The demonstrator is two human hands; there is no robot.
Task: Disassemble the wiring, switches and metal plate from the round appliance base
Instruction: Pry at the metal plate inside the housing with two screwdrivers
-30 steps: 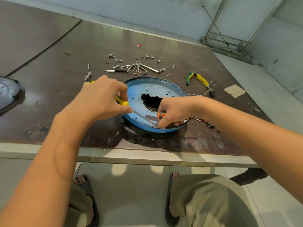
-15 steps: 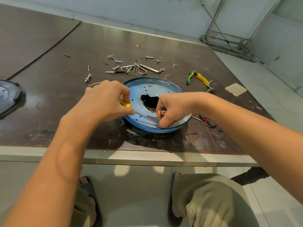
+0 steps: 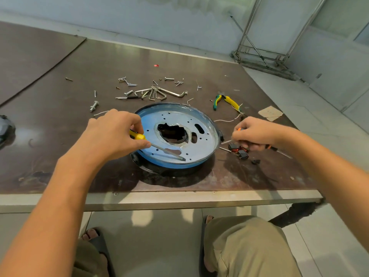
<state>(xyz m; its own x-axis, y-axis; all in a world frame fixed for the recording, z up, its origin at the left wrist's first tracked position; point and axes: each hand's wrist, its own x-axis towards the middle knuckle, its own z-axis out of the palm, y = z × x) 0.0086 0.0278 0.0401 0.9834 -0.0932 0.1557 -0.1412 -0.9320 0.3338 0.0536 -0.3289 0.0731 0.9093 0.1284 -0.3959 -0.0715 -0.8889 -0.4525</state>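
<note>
Gripping the screwdriver (image 3: 137,135) in my left hand (image 3: 111,134), tip on plate (image 3: 199,140); right hand (image 3: 257,134) pinches an orange tool (image 3: 239,129), base (image 3: 139,159) unheld, blade may skid

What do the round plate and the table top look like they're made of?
Round plate: likely sheet metal, shiny bluish sheen, punched holes and slots. Table top: seemingly dark brown coated board, glossy and scuffed; core hidden.

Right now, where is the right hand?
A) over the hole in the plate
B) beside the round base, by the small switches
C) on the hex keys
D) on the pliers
B: the right hand, holding an orange-handled tool, is beside the round base, next to the switches on the table.
</note>
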